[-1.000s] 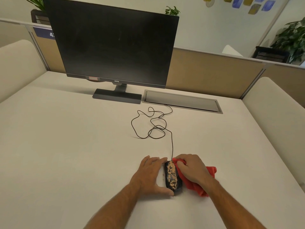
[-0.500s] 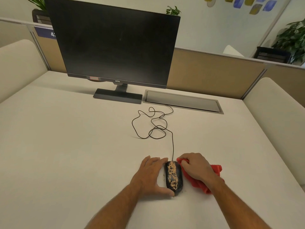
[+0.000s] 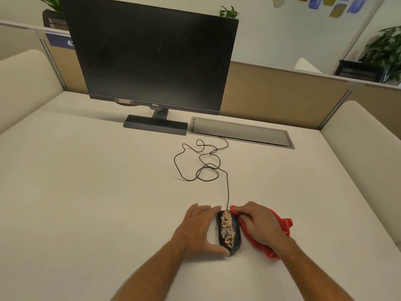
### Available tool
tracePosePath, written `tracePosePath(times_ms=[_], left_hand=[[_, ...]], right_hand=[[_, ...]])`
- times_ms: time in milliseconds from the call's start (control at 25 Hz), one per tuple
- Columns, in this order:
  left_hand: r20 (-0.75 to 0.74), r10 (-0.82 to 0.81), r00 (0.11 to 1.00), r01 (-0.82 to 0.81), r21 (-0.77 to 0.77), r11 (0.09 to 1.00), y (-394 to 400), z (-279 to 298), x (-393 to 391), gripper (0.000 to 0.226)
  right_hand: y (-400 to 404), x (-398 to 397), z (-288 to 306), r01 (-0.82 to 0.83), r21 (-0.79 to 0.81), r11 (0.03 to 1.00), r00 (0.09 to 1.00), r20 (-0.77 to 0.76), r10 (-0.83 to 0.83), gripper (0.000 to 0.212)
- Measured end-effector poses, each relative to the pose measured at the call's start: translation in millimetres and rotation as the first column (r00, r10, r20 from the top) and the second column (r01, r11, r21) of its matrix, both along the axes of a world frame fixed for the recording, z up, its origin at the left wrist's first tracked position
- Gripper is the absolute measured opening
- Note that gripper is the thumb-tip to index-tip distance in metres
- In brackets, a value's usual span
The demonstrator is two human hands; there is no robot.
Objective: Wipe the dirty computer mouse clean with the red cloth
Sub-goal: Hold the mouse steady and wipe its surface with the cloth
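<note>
Though soiled, mouse [image 3: 229, 232] beside cloth [image 3: 282, 227]

Readable marks
"BenQ" on monitor [image 3: 152, 61] lower bezel; a cut-off "4" on blue partition sign [image 3: 60, 40].

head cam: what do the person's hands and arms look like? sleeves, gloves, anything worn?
Both forearms are bare up to the bottom frame edge: no sleeves in view. The left hand and right hand are ungloved. No watch, bracelet or ring shows on the visible wrists and fingers, and nothing is strapped or cabled to either arm. Some fingertips are hidden, so those can't be checked.
</note>
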State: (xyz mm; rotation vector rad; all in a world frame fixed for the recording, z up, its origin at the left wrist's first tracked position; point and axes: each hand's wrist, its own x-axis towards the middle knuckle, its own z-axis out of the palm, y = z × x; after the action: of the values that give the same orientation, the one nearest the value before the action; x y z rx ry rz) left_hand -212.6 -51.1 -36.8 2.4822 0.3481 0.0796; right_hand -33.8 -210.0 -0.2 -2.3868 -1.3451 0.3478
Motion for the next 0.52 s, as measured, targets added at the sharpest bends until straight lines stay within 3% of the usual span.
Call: tracePosePath(times_ms=[200, 520], left_hand=[[-0.002, 0.005, 1.0, -0.005, 0.012, 1.0, 0, 0, 0, 0.124], [0.01, 0.007, 1.0, -0.007, 0.016, 1.0, 0, -1, 1, 0.124]], right_hand=[[-6, 0, -1, -0.005, 0.023, 1.0, 1.0, -0.017, 0.005, 0.032], [-31, -8, -9, -0.095, 0.218, 0.971, 0.984, -0.129, 0.125, 0.031]])
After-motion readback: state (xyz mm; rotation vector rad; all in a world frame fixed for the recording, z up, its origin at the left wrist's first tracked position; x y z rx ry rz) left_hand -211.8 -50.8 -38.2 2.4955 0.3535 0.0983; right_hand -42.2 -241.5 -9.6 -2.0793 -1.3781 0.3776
